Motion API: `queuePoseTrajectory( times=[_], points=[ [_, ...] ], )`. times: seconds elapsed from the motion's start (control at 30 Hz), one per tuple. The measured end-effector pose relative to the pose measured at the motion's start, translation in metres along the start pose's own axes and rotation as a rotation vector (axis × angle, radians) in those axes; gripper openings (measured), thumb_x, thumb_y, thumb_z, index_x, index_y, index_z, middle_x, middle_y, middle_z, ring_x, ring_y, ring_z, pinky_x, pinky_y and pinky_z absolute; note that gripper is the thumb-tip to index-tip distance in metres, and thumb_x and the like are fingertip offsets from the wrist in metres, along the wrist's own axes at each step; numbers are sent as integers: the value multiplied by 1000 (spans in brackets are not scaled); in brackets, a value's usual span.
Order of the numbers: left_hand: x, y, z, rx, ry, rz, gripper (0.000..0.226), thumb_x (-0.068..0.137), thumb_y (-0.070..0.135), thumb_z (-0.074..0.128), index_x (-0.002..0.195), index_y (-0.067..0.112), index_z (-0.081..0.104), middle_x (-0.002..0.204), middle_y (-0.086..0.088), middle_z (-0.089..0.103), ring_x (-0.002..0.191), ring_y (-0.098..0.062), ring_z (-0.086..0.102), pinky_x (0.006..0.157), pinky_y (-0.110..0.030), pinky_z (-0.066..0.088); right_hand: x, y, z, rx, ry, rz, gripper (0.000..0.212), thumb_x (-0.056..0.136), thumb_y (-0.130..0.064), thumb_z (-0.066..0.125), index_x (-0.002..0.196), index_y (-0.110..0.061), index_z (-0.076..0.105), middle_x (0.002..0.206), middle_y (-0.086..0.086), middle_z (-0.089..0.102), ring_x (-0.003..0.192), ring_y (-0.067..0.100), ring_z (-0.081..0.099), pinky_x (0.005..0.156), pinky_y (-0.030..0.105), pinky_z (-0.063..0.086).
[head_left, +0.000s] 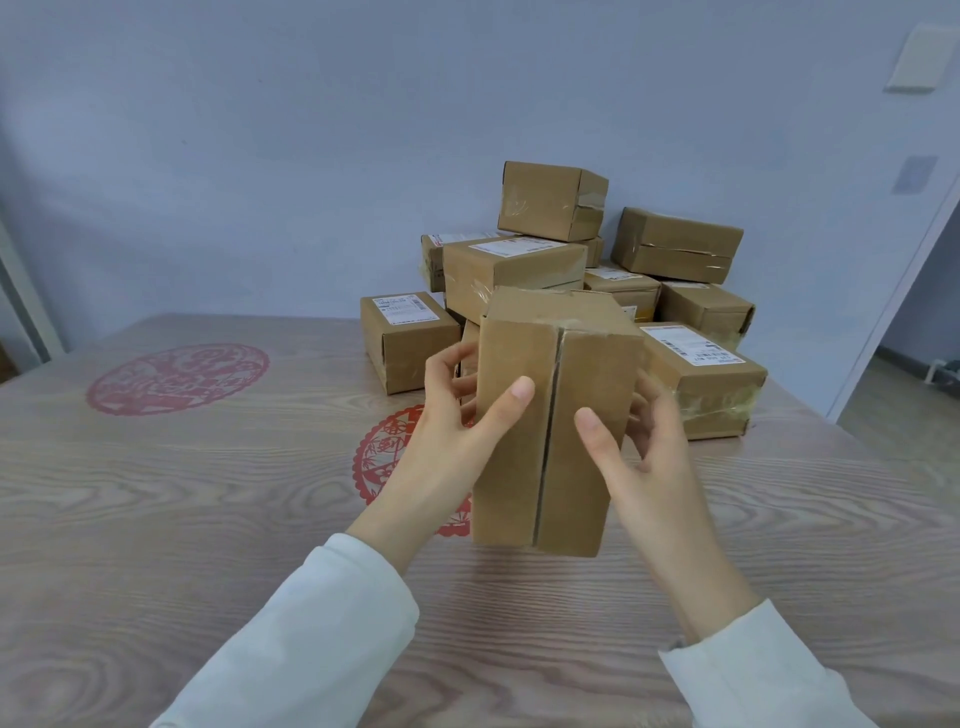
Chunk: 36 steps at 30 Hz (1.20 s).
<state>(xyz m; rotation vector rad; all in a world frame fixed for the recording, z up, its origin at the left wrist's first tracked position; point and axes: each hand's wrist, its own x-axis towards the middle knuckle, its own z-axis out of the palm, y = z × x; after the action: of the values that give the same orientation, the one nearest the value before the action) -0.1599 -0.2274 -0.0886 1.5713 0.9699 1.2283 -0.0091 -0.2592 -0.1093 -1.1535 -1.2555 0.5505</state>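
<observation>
Item 1: bench (208, 519), pale wood grain, with two red paper-cut emblems (176, 379); we cannot read their characters.
Item 2: pile of taped cardboard parcels (519, 265) at the far side. Several carry white shipping labels (405, 307) whose print is too small for us to read.
Item 3: plain brown box (511, 483), no label showing, on end before the pile with its centre seam facing us.
Item 4: left grip (447, 431) and right grip (644, 457) clasp the box's sides, thumbs on its front.
</observation>
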Motion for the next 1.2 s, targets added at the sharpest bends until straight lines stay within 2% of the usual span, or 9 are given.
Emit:
queuePoseTrajectory(
  times=[0.07, 0.17, 0.27, 0.4, 0.6, 0.77, 0.93, 1.1, 1.2],
  points=[
    [1, 1, 0, -8, 0, 29, 76, 65, 60, 56, 133, 38, 31, 117, 22, 53, 94, 17, 56, 72, -6, 47, -1, -2, 0, -37, -47, -40, 86, 72, -49, 58, 148, -32, 22, 127, -26, 44, 117, -7, 46, 83, 2, 41],
    [3, -2, 0, -32, -15, 28, 73, 68, 55, 58, 134, 30, 39, 119, 13, 59, 102, 5, 60, 82, -16, 49, -1, -2, 0, -66, -79, -62, 85, 72, -49, 57, 148, -34, 22, 137, -12, 44, 122, 1, 45, 84, -1, 39],
    [0, -8, 0, -39, -29, 8, 70, 68, 52, 60, 131, 28, 41, 120, 12, 60, 102, 4, 60, 84, -17, 51, 0, -4, -1, 0, -68, -42, 82, 68, -48, 60, 143, -29, 32, 133, -6, 51, 120, 3, 49, 81, 2, 43],
    [-3, -9, 2, -68, -32, -6, 64, 66, 52, 62, 123, 29, 43, 116, 16, 60, 101, 3, 61, 84, -18, 53, 2, -4, -2, 38, -33, -34, 72, 69, -48, 60, 132, -21, 39, 127, -4, 56, 118, 8, 54, 98, 25, 48],
    [-1, -6, 3, -38, -39, 18, 56, 69, 52, 59, 117, 30, 42, 113, 21, 58, 99, 13, 58, 80, -12, 52, 3, -4, -5, 110, -71, -39, 61, 71, -42, 61, 125, -22, 40, 126, -2, 57, 116, 5, 56, 95, 19, 48],
    [0, -5, 2, 10, -20, 85, 75, 67, 54, 61, 129, 20, 39, 123, 10, 59, 112, -2, 57, 92, -21, 50, 1, -9, -4, 143, -35, -32, 40, 69, -49, 58, 102, -34, 42, 117, -4, 61, 101, -2, 62, 85, 25, 53],
    [6, 2, -2, 121, -38, 110, 74, 65, 59, 58, 129, 27, 40, 124, 15, 55, 115, 1, 53, 90, -11, 46, -1, -10, -3, 94, -35, 3, 56, 65, -64, 54, 115, -47, 36, 128, -10, 51, 103, -1, 61, 89, 46, 54],
    [12, 8, -11, 242, -62, 141, 61, 66, 63, 53, 122, 40, 41, 114, 30, 52, 105, 17, 49, 76, 4, 38, -1, -14, -10, 74, -151, 66, 56, 70, -56, 55, 122, -59, 34, 128, -18, 41, 93, -8, 62, 65, 33, 59],
    [15, 8, -14, 292, -96, 155, 57, 65, 66, 49, 118, 45, 40, 110, 33, 51, 97, 22, 48, 74, 5, 36, 4, -13, -15, -7, -201, 52, 55, 65, -61, 60, 115, -56, 39, 128, -16, 44, 97, 7, 64, 67, 37, 60]
  ],
)
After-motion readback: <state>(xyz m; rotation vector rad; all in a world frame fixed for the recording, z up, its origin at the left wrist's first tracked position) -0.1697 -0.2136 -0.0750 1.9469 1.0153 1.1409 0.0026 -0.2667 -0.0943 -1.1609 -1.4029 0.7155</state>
